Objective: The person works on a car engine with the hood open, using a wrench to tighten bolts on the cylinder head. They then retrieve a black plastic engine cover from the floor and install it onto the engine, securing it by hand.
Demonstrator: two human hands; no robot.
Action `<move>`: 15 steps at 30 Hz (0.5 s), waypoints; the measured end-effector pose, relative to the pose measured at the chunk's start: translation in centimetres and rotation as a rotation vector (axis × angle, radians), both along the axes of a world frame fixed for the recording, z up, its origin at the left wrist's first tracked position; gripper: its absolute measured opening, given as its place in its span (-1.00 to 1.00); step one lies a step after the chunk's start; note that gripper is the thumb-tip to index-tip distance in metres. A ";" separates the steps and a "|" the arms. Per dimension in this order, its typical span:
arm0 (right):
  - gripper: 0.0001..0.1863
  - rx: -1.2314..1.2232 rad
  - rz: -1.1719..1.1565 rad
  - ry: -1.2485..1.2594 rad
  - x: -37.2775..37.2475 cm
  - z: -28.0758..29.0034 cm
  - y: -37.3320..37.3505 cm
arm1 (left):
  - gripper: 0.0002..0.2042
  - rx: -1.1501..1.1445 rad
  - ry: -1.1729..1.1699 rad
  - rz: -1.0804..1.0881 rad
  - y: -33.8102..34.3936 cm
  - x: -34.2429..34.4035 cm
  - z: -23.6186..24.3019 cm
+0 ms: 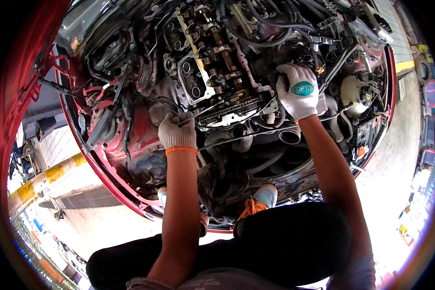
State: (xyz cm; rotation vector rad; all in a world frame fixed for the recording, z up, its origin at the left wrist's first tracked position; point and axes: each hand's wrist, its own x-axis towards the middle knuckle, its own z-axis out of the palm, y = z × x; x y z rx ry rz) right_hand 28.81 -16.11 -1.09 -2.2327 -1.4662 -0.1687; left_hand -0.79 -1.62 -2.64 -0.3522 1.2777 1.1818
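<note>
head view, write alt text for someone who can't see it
The left hand and right hand, in pale gloves, are inside the front of a red car, either side of an opened engine with its chain exposed.

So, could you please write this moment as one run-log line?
Left hand: gloved, left of the chain, hold unclear | Right hand: gloved, right of the chain, hold unclear | Engine: top uncovered, chain exposed

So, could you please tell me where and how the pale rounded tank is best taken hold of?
The pale rounded tank is probably best gripped around its bulging body, the gloved right hand coming from above: that side faces the camera uncovered, while metal pipes pass near its upper left.
</note>
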 end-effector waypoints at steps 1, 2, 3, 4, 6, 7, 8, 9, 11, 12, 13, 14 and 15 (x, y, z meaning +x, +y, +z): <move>-0.73 0.012 -0.003 0.004 0.0 -0.1 0.0 | -0.81 0.040 -0.040 -0.057 -0.7 -0.4 0.3; -0.73 0.024 -0.007 0.007 0.0 -0.1 -0.1 | -0.83 0.140 0.030 -0.183 -1.6 -0.6 0.4; -0.74 0.023 -0.007 0.011 0.0 -0.1 -0.1 | -0.84 0.245 0.103 -0.304 -2.4 -0.8 0.5; -0.74 0.021 -0.009 0.015 0.0 -0.2 -0.1 | -0.90 0.244 0.092 -0.305 -3.0 -0.1 1.6; -0.74 0.029 -0.004 0.025 -0.1 -0.1 0.1 | -0.88 0.316 0.193 -0.370 -4.2 0.9 3.1; -0.74 0.033 0.000 0.029 -0.1 0.0 0.1 | -0.83 0.385 0.303 -0.437 -4.8 1.4 3.7; -0.74 0.037 0.004 0.032 -0.1 0.0 0.1 | -0.77 0.376 0.283 -0.413 -5.4 1.9 4.4; -0.74 0.033 0.000 0.025 0.0 0.2 0.0 | -0.69 0.364 0.257 -0.392 -6.0 2.9 5.6; -0.74 0.032 0.000 0.023 -0.1 0.3 0.1 | -0.68 0.429 0.360 -0.493 -6.7 4.6 7.3; -0.73 0.023 0.004 0.024 -0.1 0.4 0.1 | -0.67 0.462 0.410 -0.543 -6.8 5.0 7.6; -0.71 0.013 0.008 0.025 -0.1 0.5 0.0 | -0.68 0.534 0.434 -0.596 -6.8 4.9 6.7; -0.70 0.003 0.012 0.026 -0.1 0.6 0.0 | -0.69 0.575 0.505 -0.690 -6.8 4.9 6.5; -0.70 0.002 0.012 0.026 -0.1 0.6 0.0 | -0.71 0.616 0.577 -0.786 -6.7 4.9 6.4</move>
